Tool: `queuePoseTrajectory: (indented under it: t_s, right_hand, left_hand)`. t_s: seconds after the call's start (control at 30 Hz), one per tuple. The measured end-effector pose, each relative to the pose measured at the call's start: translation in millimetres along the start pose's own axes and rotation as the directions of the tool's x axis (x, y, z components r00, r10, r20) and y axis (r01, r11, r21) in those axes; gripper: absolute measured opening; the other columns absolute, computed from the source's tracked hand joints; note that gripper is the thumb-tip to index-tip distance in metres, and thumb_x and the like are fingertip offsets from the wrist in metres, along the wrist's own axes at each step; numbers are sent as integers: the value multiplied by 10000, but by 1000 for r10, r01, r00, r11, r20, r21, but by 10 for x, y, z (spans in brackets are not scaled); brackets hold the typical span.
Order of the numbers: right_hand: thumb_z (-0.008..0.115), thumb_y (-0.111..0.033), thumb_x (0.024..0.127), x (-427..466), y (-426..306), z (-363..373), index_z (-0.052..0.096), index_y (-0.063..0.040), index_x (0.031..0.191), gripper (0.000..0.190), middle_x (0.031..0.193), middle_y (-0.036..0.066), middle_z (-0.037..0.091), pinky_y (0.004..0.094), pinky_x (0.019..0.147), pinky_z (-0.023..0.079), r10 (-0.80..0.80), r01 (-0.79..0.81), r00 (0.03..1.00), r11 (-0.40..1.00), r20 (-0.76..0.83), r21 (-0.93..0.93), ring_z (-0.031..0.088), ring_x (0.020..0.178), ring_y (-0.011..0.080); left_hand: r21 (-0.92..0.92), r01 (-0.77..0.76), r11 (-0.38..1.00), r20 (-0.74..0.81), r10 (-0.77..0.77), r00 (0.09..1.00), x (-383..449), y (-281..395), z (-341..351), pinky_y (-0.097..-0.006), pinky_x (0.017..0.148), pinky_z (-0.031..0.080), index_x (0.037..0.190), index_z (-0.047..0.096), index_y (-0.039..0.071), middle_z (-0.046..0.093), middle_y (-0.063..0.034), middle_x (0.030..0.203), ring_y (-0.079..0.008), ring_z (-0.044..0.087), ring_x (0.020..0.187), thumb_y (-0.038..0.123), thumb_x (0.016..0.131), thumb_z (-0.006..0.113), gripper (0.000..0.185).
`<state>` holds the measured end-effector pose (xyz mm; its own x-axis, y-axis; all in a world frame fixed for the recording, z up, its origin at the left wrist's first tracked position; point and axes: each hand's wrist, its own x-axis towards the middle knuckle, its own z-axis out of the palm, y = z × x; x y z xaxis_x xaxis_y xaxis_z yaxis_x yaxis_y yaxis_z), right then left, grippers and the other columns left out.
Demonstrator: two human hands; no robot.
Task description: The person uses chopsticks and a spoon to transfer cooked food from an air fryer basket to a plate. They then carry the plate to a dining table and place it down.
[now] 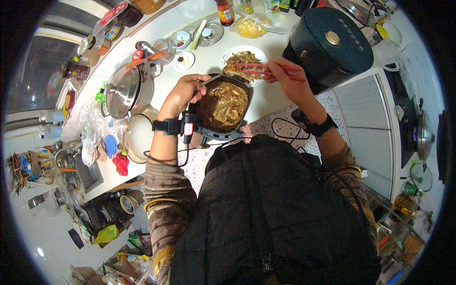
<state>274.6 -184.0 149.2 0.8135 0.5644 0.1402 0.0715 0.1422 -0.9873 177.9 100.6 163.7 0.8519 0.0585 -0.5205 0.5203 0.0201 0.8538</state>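
My left hand [188,92] grips the handle of a metal utensil [213,79], perhaps a spoon. Its far end reaches the cooked food on a white plate [228,52]. Red chopsticks [254,66] are in my right hand [285,76], their tips at the browned food [243,64] on that plate. Nearer to me is a dark air fryer basket [245,107], lined with pleated paper. Brown liquid and pieces of food [226,107] lie inside it. The basket stands by the counter's front edge, just right of my left hand, with its handle [204,143] towards me.
A dark air fryer [329,46] stands at the right. To the left are a lidded steel pot [124,91] and a large bowl [137,139]. Behind sit a small spice dish [184,61], a steel lid [215,34], a sauce bottle [224,13] and a bagged yellow food [251,26]. Cables hang from both wrists.
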Motion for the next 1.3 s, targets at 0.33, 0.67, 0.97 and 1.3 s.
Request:
queuePoseTrajectory:
  t_s: [0.33,0.67,0.97,1.3]
  right_hand:
    - [533,-201,931,244,624,-255,610,4,956,220,813,18,621,210,674,489,53,-69,988,991,-144,-111,594,730,81]
    - [514,-178,939,98,467,-165,601,8,958,205,828,43,625,231,686,499,-33,25,985,999,-170,-47,608,750,108]
    - [567,-167,899,-253,202,238,611,-2,876,173,753,58,606,265,613,464,34,8,985,970,168,-243,572,682,127]
    - [549,-211,863,-132,417,478,568,-11,783,217,712,153,556,392,609,433,13,218,941,742,338,-634,562,705,308]
  left_hand:
    - [855,-66,515,-142,355,924,954,-211,392,-398,772,472,1147,575,28,637,-229,926,-350,614,916,21,744,518,407]
    - [783,-175,597,-194,501,843,454,-216,284,-347,659,476,1122,581,14,639,-191,828,-289,619,711,-33,781,496,355]
    - [784,-9,620,-248,326,912,-655,-646,30,-328,651,491,1065,607,9,646,-174,766,-240,636,687,-2,825,443,291]
    - [954,162,252,-219,218,951,-515,-752,86,-442,723,497,869,633,28,647,-181,843,-364,621,824,83,747,508,183]
